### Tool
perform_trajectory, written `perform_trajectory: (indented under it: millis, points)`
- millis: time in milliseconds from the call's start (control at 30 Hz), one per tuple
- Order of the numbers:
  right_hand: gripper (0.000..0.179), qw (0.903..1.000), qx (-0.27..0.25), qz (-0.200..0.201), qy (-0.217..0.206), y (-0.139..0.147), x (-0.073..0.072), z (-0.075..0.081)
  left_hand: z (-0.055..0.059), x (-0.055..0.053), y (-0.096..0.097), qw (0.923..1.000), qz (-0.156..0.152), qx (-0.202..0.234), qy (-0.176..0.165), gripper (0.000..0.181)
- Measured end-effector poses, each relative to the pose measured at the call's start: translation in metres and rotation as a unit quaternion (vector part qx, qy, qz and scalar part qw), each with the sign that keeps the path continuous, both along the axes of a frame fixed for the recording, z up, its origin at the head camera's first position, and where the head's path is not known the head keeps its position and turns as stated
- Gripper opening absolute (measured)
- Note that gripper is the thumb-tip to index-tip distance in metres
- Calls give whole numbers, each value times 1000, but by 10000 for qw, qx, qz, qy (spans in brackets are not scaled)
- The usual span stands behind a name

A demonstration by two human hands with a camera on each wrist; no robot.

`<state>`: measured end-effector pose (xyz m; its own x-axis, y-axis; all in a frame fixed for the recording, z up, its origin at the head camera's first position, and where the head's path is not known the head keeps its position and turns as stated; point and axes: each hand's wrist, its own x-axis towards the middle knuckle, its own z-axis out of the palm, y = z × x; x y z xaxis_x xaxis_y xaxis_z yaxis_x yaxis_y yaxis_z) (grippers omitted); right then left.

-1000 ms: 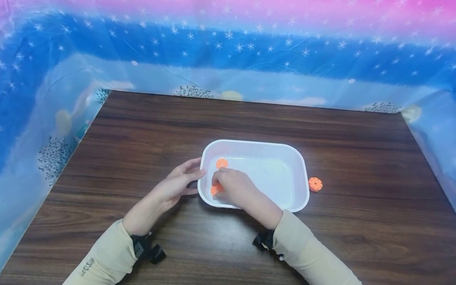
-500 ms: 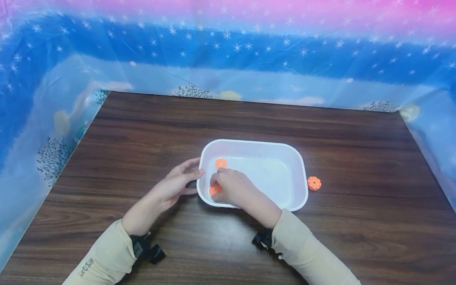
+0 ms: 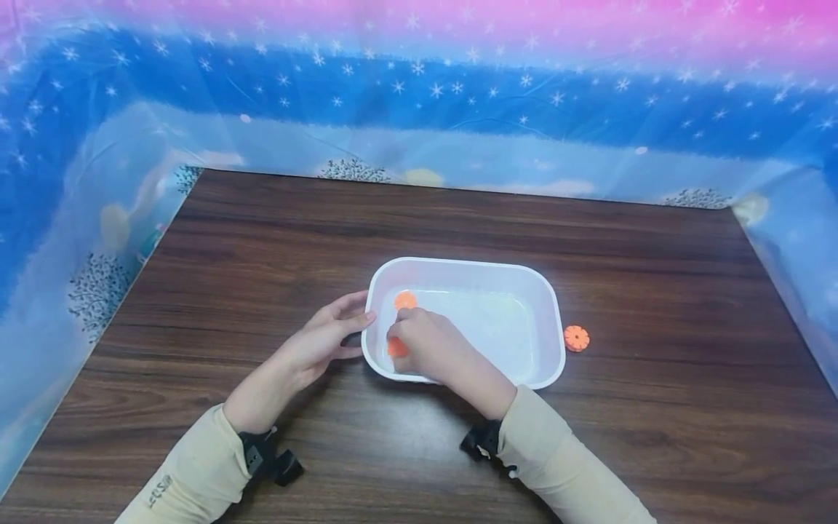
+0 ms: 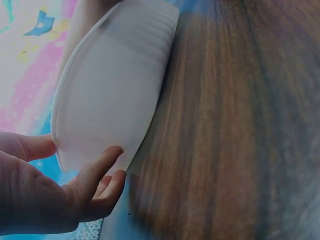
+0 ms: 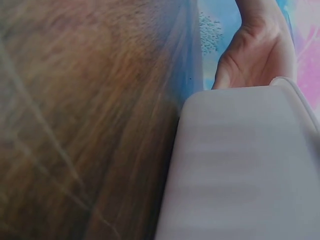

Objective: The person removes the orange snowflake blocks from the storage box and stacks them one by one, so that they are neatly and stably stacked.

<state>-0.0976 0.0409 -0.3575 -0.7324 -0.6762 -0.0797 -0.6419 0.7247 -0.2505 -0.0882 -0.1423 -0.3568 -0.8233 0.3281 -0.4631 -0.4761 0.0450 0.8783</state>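
Observation:
A white plastic tub (image 3: 484,263) with rounded corners stands on the table. My left hand (image 3: 324,335) holds its left end, thumb over the rim and fingers against the outer wall, as the left wrist view also shows. Reaching over the near rim, my right hand (image 3: 435,346) has its fingers down inside the tub's left part. They pinch an orange notched disc (image 3: 396,347), partly hidden by the hand. Just beyond the fingertips, another orange notched disc (image 3: 405,300) lies on the tub floor. In the right wrist view, the tub's outer wall (image 5: 240,165) hides the right hand.
Outside the tub, close to its right end, orange notched discs (image 3: 577,338) lie in what looks like a small stack on the dark wood-grain table (image 3: 655,407). A snowflake-patterned cloth (image 3: 419,94) hangs behind the table and along its sides.
The orange disc at my right fingertips has turned slightly and shows less of its face. My left hand and the tub have stayed in place.

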Motion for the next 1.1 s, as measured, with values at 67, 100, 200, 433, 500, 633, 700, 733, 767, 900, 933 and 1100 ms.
perform_trajectory:
  millis: [67,100,200,433,500,633,700,733,767,900,933,1100]
  points:
    - [18,10000,17,20,95,1,0,0,0,0,0,10000,1,2,10,58]
    - [18,9999,9,27,141,2,1,1,-1,0,0,10000,2,5,17,58]
    - [20,9997,-39,44,256,4,2,3,-1,0,0,10000,-2,4,23,58]
    - [25,9980,-512,78,373,19,5,8,0,0,1,10000,10,12,-9,58]
    - [27,9966,-727,90,375,26,6,11,0,0,1,10000,31,-3,-32,58]
    - [29,9936,-1046,51,428,41,7,16,0,0,1,10000,72,-22,-43,57]
    - [30,9927,-1092,19,514,49,8,19,0,0,1,9999,83,-44,-36,57]
    - [29,9925,-1076,13,586,52,9,20,1,0,1,9999,83,-52,-33,56]
    - [29,9922,-1056,17,670,56,11,20,1,0,2,9999,84,-60,-31,56]
    - [27,9882,-1086,91,1077,71,16,22,1,-2,2,9999,110,-95,-50,55]
    - [27,9865,-1131,105,1178,76,17,22,0,-2,2,9999,115,-93,-58,55]
    - [30,9716,-1463,184,1849,104,21,24,0,-2,2,9998,117,-129,-80,55]
